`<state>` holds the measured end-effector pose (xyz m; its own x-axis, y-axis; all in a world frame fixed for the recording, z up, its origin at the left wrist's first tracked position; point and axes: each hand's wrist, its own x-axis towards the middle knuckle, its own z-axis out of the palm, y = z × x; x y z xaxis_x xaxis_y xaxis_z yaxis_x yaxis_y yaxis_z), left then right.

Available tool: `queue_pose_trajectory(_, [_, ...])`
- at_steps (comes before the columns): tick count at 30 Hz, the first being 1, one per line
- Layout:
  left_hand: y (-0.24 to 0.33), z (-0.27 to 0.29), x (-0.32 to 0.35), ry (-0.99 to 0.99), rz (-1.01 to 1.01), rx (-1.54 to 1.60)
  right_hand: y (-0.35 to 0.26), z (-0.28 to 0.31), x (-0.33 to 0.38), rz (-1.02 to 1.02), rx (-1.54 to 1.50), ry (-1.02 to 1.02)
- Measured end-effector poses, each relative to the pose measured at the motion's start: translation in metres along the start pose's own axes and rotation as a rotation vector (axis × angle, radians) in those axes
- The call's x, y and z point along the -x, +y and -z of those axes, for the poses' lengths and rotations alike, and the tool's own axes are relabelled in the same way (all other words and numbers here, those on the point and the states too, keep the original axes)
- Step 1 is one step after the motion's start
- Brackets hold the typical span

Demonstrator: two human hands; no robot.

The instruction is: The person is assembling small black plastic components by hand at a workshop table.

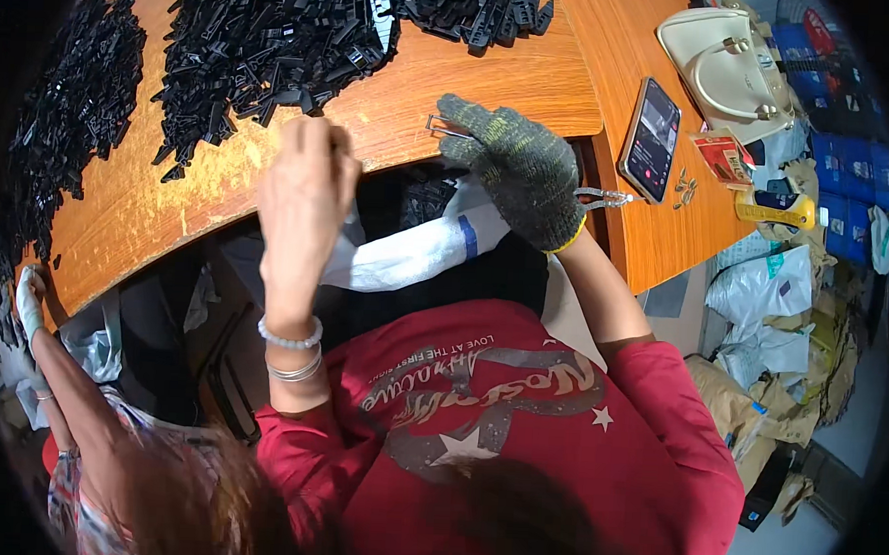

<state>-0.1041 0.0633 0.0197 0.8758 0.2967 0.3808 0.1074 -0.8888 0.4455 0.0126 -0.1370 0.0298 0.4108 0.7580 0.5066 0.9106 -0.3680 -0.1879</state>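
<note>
My left hand (pixel 305 172) is bare and raised at the wooden table's front edge (pixel 220 183). Its fingers are curled shut with the back toward me, and anything inside them is hidden. My right hand (pixel 519 167) wears a grey knitted glove and grips a metal hand tool (pixel 603 196). The tool's handles stick out to the right of the glove, and its wire-like tip (pixel 439 126) points left toward my left hand. A large pile of small black plastic parts (pixel 266 42) lies on the table just beyond both hands.
More black parts lie at far left (pixel 71 93) and top centre (pixel 471 11). A phone (pixel 651 138), a white handbag (pixel 731 67), a red packet (pixel 722 159) and a yellow object (pixel 775 208) sit on the right. Another person's gloved hand (pixel 29 299) rests at the lower left. A white bag (pixel 406 251) hangs under the table.
</note>
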Motion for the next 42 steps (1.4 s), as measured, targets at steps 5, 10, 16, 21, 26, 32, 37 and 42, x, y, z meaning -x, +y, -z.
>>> queue_pose_trajectory(5, [0.019, -0.024, -0.015, 0.001, -0.143, 0.281, -0.001, 0.010, -0.001, -0.154, -0.217, -0.094])
queue_pose_trajectory(10, [0.016, -0.039, -0.031, -0.114, -0.062, 0.540, 0.011, 0.011, 0.001, -0.167, -0.239, -0.132])
queue_pose_trajectory(16, [0.013, -0.051, -0.036, -0.057, -0.094, 0.542, 0.023, 0.022, -0.004, -0.198, -0.192, -0.339])
queue_pose_trajectory(21, [0.011, -0.054, -0.035, -0.022, -0.126, 0.559, 0.028, 0.021, -0.014, 0.016, 0.003, -0.393])
queue_pose_trajectory(26, [0.013, -0.053, -0.032, 0.006, -0.117, 0.560, 0.024, 0.020, -0.028, -0.208, -0.072, -0.486])
queue_pose_trajectory(32, [0.017, -0.051, -0.031, -0.028, -0.125, 0.561, 0.016, 0.032, -0.064, 0.000, 0.066, -0.594])
queue_pose_trajectory(37, [0.020, -0.047, -0.033, -0.056, -0.067, 0.608, 0.010, 0.029, -0.078, 0.123, 0.126, -0.634])
queue_pose_trajectory(42, [0.019, -0.044, -0.033, -0.114, -0.045, 0.607, 0.013, 0.015, -0.075, 0.125, -0.069, -0.475])
